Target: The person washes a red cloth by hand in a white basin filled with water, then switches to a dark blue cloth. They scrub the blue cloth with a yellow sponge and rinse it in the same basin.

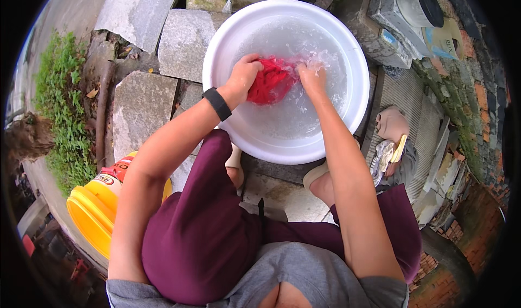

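Note:
A large white plastic basin [355,63] holding water stands in front of me on stone slabs. Wet red cloth [269,82] lies in the water, bunched between my hands. My left hand [245,76], with a black band on its wrist, grips the cloth's left edge between thumb and fingers. At the cloth's right end my right hand [312,76] is partly in the water, its fingertips hidden by splashes and foam; its hold on the cloth is hard to make out.
On the right, a ribbed slab [413,92] bears crumpled clothes [382,157] and a pale yellow-handled brush or similar object [399,148]. Concrete blocks [390,23] with a dark-lidded container [419,7] stand at upper right. A yellow bucket [91,210] is beside my left arm.

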Demonstrator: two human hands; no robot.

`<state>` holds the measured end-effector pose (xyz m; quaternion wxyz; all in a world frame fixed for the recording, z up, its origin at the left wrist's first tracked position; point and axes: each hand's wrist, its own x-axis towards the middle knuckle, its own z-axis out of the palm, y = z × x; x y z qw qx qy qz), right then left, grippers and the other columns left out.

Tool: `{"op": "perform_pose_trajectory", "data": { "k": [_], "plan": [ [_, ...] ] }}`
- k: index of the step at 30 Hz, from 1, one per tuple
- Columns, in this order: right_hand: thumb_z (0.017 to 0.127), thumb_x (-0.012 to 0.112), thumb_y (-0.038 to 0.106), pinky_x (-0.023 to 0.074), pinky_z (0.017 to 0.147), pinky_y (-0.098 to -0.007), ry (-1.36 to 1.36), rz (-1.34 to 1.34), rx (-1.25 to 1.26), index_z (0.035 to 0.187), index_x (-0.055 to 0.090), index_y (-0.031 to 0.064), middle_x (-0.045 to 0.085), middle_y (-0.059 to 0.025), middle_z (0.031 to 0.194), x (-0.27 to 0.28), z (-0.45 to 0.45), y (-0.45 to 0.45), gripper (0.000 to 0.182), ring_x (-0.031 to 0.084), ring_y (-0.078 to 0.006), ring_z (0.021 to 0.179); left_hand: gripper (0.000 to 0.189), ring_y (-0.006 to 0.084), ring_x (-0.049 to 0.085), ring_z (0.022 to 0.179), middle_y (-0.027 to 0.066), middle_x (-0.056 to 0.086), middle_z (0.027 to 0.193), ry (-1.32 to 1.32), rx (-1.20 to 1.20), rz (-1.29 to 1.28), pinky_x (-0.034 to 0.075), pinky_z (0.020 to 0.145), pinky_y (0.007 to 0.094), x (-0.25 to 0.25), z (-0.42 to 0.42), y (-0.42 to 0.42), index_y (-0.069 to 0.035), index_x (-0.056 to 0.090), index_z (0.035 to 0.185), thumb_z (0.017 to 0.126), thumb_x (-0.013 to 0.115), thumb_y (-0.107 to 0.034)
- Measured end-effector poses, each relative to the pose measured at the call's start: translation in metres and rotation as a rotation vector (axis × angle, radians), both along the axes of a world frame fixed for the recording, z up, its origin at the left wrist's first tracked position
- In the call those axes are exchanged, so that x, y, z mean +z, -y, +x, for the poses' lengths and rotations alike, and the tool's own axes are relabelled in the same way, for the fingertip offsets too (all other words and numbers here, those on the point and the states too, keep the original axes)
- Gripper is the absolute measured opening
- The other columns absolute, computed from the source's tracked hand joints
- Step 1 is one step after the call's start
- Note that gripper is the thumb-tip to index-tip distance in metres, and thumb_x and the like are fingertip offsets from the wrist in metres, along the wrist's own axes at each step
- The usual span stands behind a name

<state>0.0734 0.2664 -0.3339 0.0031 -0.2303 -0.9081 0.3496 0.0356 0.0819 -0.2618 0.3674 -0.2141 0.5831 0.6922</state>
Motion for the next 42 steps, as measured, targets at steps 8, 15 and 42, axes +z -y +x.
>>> {"op": "perform_pose_trajectory", "data": {
  "k": [8,15,42],
  "plan": [
    [0.078,0.065,0.013,0.0465,0.062,-0.0385,-0.618,-0.300,0.279,0.076,0.054,0.0039,0.057,-0.0133,0.077,0.110,0.002,0.108,0.014,0.057,-0.0324,0.070,0.048,0.0246,0.059,0.094,0.0120,0.061,0.101,0.388,-0.017,0.933,0.045,0.088,0.0375,-0.033,-0.029,0.024,-0.005,0.055,0.110,0.094,0.039,-0.047],
    [0.087,0.052,0.019,0.0450,0.065,-0.0451,-0.387,-0.064,0.114,0.085,0.053,0.0061,0.059,-0.0160,0.085,0.077,-0.003,0.038,0.013,0.057,-0.0382,0.074,0.029,0.0185,0.063,0.081,0.0107,0.064,0.092,-0.196,-0.206,0.054,0.052,0.073,0.0303,0.040,-0.014,0.004,-0.003,0.055,0.111,0.089,0.056,-0.022],
    [0.083,0.060,0.014,0.0468,0.064,-0.0243,0.102,-0.217,0.526,0.091,0.063,0.0026,0.061,-0.0038,0.074,0.216,-0.021,-0.060,0.015,0.059,-0.0106,0.069,0.022,0.0317,0.063,0.075,0.0149,0.065,0.075,-1.203,-1.084,-0.872,0.049,0.068,0.0394,0.071,-0.059,0.041,-0.004,0.065,0.083,0.068,0.074,-0.017]
  ]
}}
